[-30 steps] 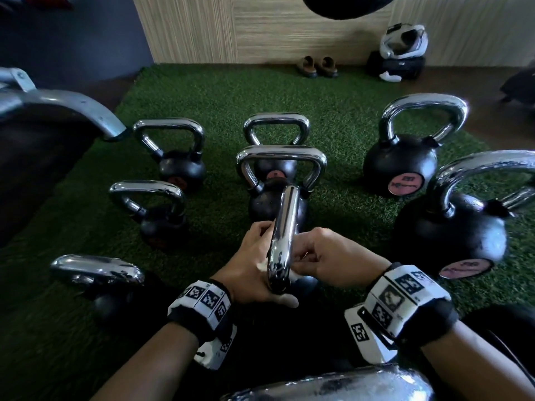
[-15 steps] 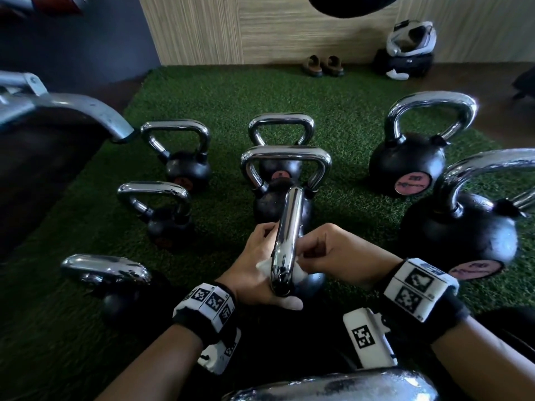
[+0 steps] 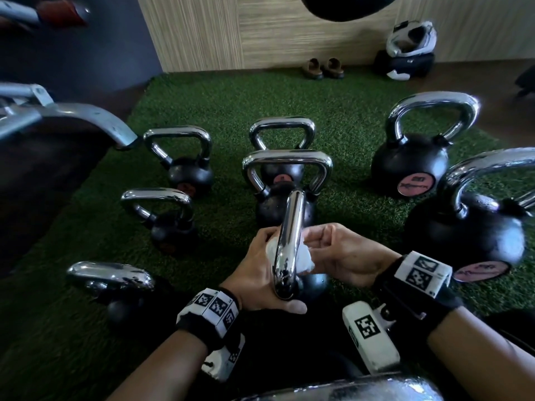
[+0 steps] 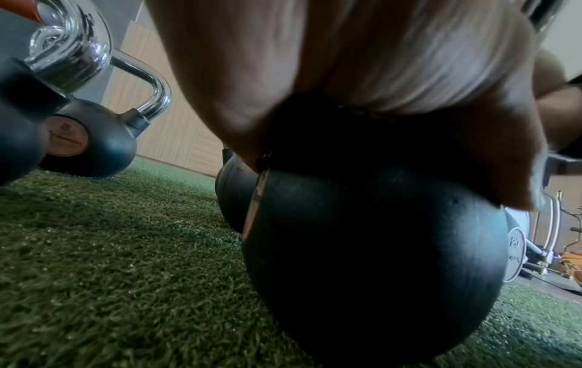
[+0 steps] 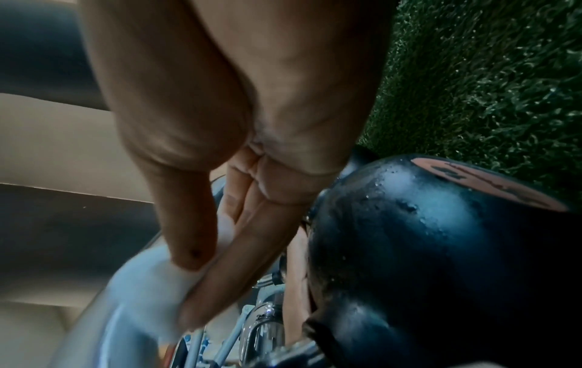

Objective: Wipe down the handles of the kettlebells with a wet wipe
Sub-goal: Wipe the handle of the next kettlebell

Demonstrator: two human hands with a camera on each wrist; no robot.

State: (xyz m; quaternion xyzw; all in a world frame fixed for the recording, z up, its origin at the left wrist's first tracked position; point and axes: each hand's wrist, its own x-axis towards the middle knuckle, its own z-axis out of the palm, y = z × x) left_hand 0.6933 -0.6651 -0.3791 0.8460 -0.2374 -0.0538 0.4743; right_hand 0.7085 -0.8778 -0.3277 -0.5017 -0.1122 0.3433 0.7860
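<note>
Hands at the chrome handle (image 3: 289, 244) of the nearest kettlebell (image 3: 314, 285) on green turf (image 3: 202, 105).
Left hand (image 3: 257, 273) curls round the handle from the left; right hand (image 3: 344, 256) pinches a white wet wipe (image 3: 307, 256) against its right side — thumb and fingers (image 5: 252, 249) squeezed on the cloth. Another kettlebell (image 3: 286, 180) stands just behind, others all around — shoes (image 3: 322, 68) lie at the turf's far edge.

Kettlebells (image 3: 409, 164) stand on turf (image 3: 231, 102); shoes (image 3: 322, 68) lie behind, by the wall (image 3: 289, 33).

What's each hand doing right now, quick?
Left hand: steadying the kettlebell handle, thumb under it; grip cannot be told.
Right hand: pinching the wet wipe against the handle.
</note>
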